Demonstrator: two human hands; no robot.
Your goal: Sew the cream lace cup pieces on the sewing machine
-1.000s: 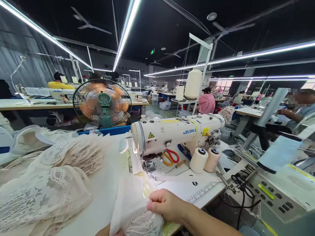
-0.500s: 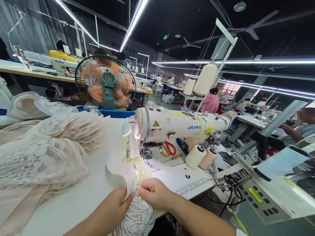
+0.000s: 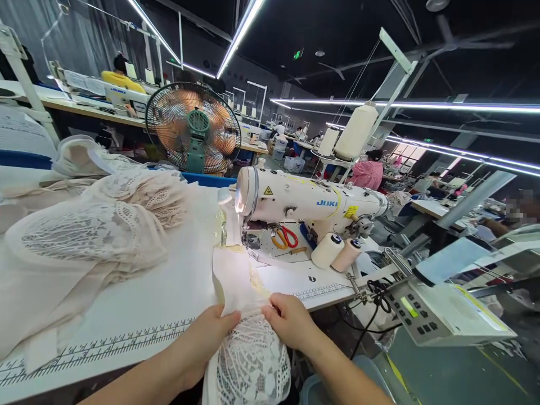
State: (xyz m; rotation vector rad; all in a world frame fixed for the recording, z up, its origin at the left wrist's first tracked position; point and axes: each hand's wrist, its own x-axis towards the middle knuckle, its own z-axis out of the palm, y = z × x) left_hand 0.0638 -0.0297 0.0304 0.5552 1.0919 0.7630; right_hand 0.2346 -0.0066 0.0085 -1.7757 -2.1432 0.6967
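Left hand (image 3: 206,332): thumb and fingers gripped the near white lace piece (image 3: 253,360). Right hand (image 3: 289,320): pinched the same piece at its opposite edge. Lace piece: lay at the table's (image 3: 189,275) front edge, plain white cloth (image 3: 234,278) running from the hands toward the sewing machine (image 3: 291,199). Beside the machine: red-and-orange-handled scissors (image 3: 289,237), cream thread cone (image 3: 327,251), pinkish thread cone (image 3: 346,256). Left: lace pile (image 3: 95,230). Beyond: fan (image 3: 197,126).

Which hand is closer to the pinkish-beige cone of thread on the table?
Right. The right hand is on this side of the cone, to its left; the left hand is farther left. Both hold white lace fabric.
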